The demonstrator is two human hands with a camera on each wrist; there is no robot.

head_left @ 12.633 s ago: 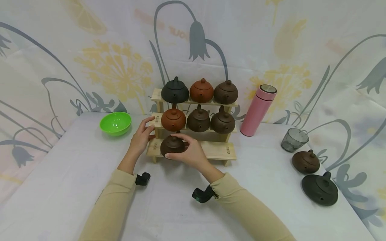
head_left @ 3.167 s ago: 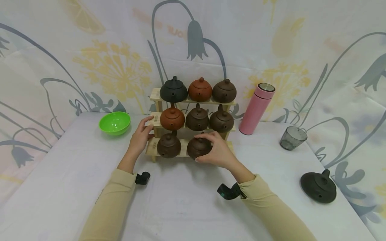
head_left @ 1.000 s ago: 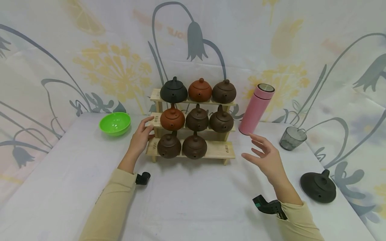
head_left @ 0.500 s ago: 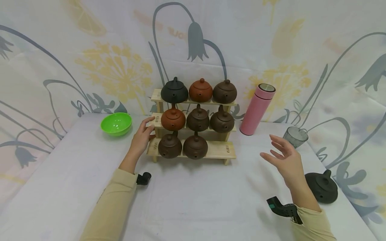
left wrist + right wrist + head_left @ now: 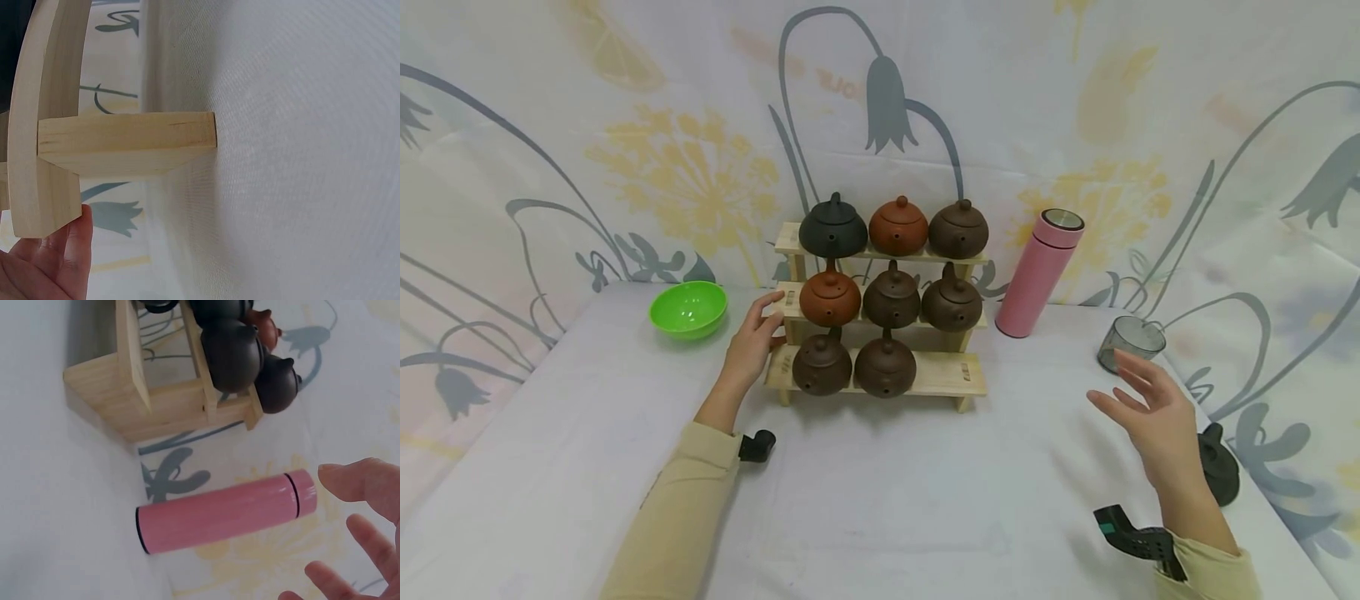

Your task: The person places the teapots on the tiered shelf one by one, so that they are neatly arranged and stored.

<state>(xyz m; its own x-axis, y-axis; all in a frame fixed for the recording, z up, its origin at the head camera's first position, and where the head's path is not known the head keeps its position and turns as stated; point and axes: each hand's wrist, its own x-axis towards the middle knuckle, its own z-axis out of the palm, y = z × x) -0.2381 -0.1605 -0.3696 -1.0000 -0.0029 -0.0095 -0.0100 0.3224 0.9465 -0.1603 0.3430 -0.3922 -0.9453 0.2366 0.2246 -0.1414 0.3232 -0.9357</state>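
Observation:
My left hand (image 5: 748,345) holds the left end of the three-tier wooden rack (image 5: 938,373). In the left wrist view its fingers (image 5: 77,240) reach round a shelf end. My right hand (image 5: 1159,421) hovers at the right, fingers loosely spread, holding nothing. Behind its wrist a flat black teapot (image 5: 1221,468) is partly hidden. On the bottom tier sit two brown teapots, one left (image 5: 822,364) and one in the middle (image 5: 885,367); its right end is bare wood. The middle tier bears an orange-brown teapot (image 5: 830,297) and two dark brown ones; three more line the top.
A pink thermos flask (image 5: 1037,275) stands just right of the rack. Beyond it, a grey see-through cup (image 5: 1126,340) is close to the right hand's fingers. A bright green bowl (image 5: 688,311) is at the back left. Patterned cloth (image 5: 700,183) hangs behind.
The brown teapot on the right joined the bottom tier's middle and was let go. My right hand then moved right toward the black teapot. The left hand stayed at the rack.

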